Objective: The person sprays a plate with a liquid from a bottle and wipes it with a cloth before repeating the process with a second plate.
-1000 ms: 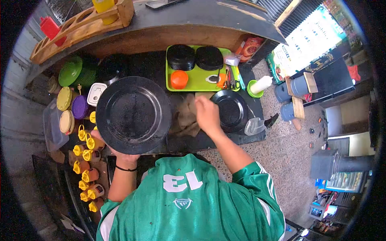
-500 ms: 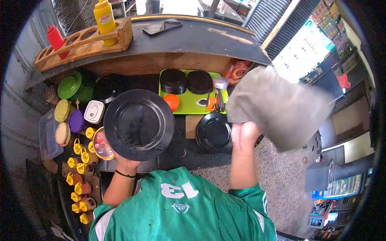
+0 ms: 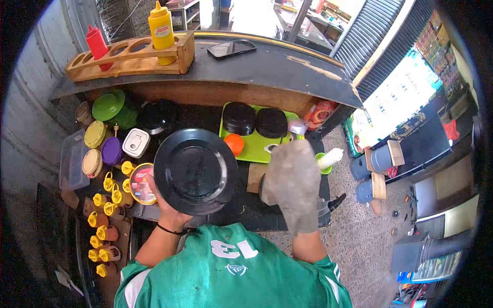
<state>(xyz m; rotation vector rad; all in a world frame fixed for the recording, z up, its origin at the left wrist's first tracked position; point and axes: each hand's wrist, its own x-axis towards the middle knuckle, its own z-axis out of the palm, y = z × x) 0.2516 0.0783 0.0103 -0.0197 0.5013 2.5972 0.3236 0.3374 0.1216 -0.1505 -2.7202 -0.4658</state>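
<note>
My left hand [image 3: 168,208] grips a round black plate [image 3: 194,172] by its lower left rim, holding it up above the dark counter. A greyish-brown cloth [image 3: 294,179] hangs over my right hand, which it hides down to the wrist [image 3: 309,245]; in the earlier view those fingers are closed on it. The cloth covers most of what lies behind it, including the black plate on the counter. Beside my left fingers stands a round tub with a red label [image 3: 142,184].
A green tray [image 3: 246,149] bears black plate stacks [image 3: 239,118] and an orange bowl [image 3: 234,145]. Yellow-capped jars [image 3: 108,233] stand at the left. A wooden rack [image 3: 128,60] with sauce bottles sits on the upper shelf. A white bottle [image 3: 330,158] stands at the right.
The cloth has swung left and down, now draping over my right hand. The held plate stays in my left hand. My view has shifted slightly, showing more on the right.
</note>
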